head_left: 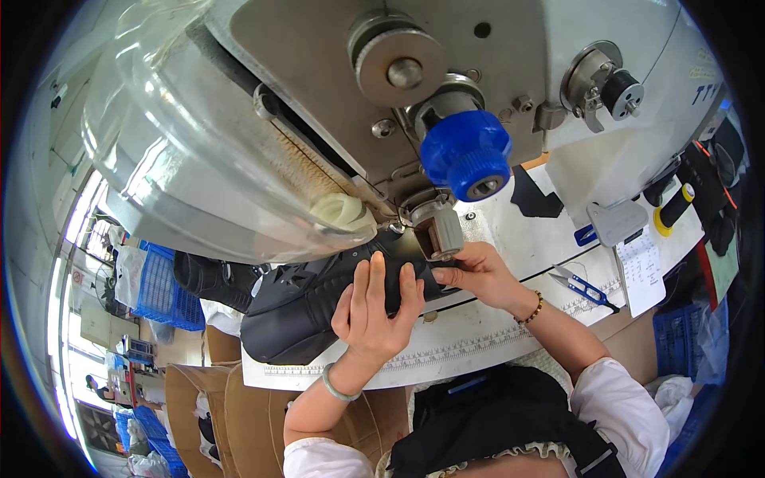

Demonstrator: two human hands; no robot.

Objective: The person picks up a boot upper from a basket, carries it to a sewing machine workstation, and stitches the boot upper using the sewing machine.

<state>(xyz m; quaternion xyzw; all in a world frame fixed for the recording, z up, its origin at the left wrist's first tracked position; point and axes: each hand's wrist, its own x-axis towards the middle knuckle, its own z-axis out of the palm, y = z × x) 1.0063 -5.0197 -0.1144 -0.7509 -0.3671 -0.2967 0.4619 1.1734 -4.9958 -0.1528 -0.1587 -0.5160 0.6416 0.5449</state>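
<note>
A black shoe upper (299, 307) lies on the white work table (494, 334) under the roller foot (438, 227) of a large grey sewing machine (335, 88). My left hand (374, 307) presses flat on the upper, fingers spread over its top. My right hand (478, 275) pinches the upper's edge just below and right of the roller foot. A blue knob (466, 155) sticks out of the machine above the foot. A green bangle is on my left wrist and a bead bracelet on my right.
Blue-handled thread snips (582, 287) lie on the table right of my right hand. A paper sheet (641, 271), a grey metal plate (617, 221) and a yellow-and-black handle (673, 209) sit further right. Cardboard boxes (207, 398) and blue crates (163, 291) stand at lower left.
</note>
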